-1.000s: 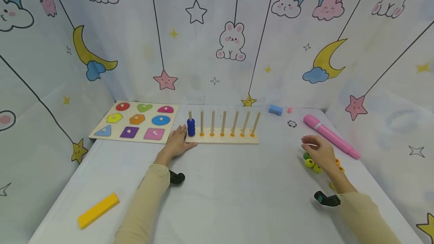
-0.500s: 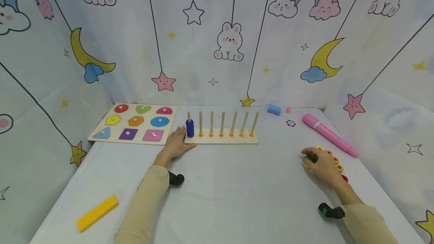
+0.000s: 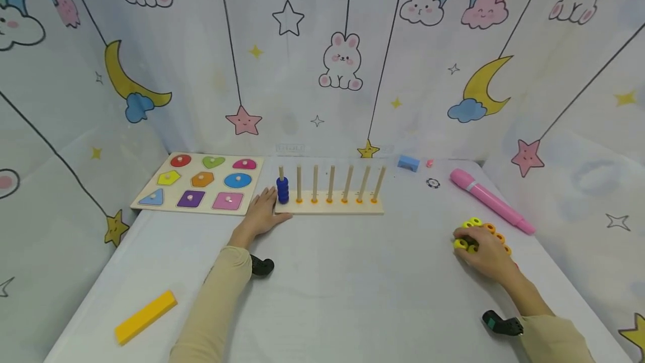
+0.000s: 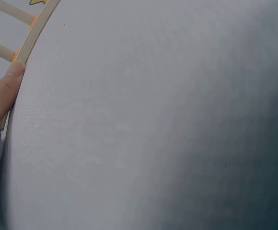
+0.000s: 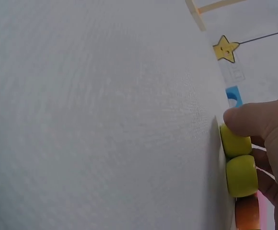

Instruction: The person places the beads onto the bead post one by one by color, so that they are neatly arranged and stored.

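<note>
A wooden counting stand [image 3: 330, 210] with several upright pegs stands at the back middle. Dark blue beads [image 3: 283, 190] are stacked on its leftmost peg. My left hand [image 3: 260, 213] rests at the stand's left end, fingers extended, with its thumb [image 4: 9, 84] along the front edge. At the right, my right hand [image 3: 485, 254] curls its fingers and thumb round beads in a group on the table. A yellow-green bead [image 5: 236, 142] lies at the thumb, and something dark green shows within the grasp. Orange beads [image 3: 499, 237] sit beside the hand, which partly hides the group.
A shape puzzle board [image 3: 176, 196] lies at the back left. A yellow block [image 3: 146, 317] lies at the front left. Toward the back right are a pink pen-shaped stick [image 3: 491, 201], a poker chip [image 3: 433, 183], a blue block [image 3: 408, 163] and a tiny pink piece [image 3: 430, 163].
My right hand has come down onto the beads and shifted slightly right and nearer to me. Yellow-green beads show around its fingers. My left hand stays at the stand.
</note>
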### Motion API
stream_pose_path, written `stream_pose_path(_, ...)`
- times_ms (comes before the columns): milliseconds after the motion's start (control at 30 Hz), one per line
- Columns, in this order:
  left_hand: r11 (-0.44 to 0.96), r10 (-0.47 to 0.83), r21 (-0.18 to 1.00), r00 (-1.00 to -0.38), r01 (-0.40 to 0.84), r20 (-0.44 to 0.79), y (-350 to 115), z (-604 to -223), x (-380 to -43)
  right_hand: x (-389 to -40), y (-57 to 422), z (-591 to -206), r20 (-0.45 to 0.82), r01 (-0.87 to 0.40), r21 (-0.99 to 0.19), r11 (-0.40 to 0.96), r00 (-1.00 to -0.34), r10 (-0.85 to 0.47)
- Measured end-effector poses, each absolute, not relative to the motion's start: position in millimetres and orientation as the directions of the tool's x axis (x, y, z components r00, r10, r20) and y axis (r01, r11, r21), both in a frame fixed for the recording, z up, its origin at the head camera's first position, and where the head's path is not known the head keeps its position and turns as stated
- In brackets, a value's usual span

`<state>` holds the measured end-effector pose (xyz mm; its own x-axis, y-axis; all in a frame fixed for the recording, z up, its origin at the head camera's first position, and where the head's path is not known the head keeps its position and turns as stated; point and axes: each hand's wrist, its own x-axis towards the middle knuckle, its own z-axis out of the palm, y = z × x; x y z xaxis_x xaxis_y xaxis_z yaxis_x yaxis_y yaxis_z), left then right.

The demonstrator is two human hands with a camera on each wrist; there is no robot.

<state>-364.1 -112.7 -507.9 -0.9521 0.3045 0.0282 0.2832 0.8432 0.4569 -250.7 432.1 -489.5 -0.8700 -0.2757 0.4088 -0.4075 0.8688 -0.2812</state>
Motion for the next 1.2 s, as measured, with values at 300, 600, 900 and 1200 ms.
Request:
stream_pose_path(300, 0.841, 0.312, 0.456, -0.95, 0.29, 0.028, -117.2, -505.7, -366.3, -259.6, 418.5, -481.9, 0.451, -0.391, -0.333, 0.858, -0.865, -0.219)
stream_pose_path(600, 0.836, 0.317, 0.463, -0.948, 0.295, 0.031, -119.1, -507.4, -368.2, -305.5, 356.2, -442.3, 0.586, -0.578, -0.402, 0.711, -0.759, -0.285)
stream_pose_path(900, 0.831, 0.318, 0.472, -0.948, 0.295, 0.033, -117.6, -503.3, -364.9, -349.2, 266.3, -398.8, 0.639, -0.713, -0.42, 0.561, -0.671, -0.375)
stream_pose_path(1200, 0.837, 0.312, 0.47, -0.95, 0.279, 0.008, -113.3, -508.4, -365.7, -372.2, 189.0, -388.0, 0.625, -0.772, -0.432, 0.467, -0.629, -0.462)
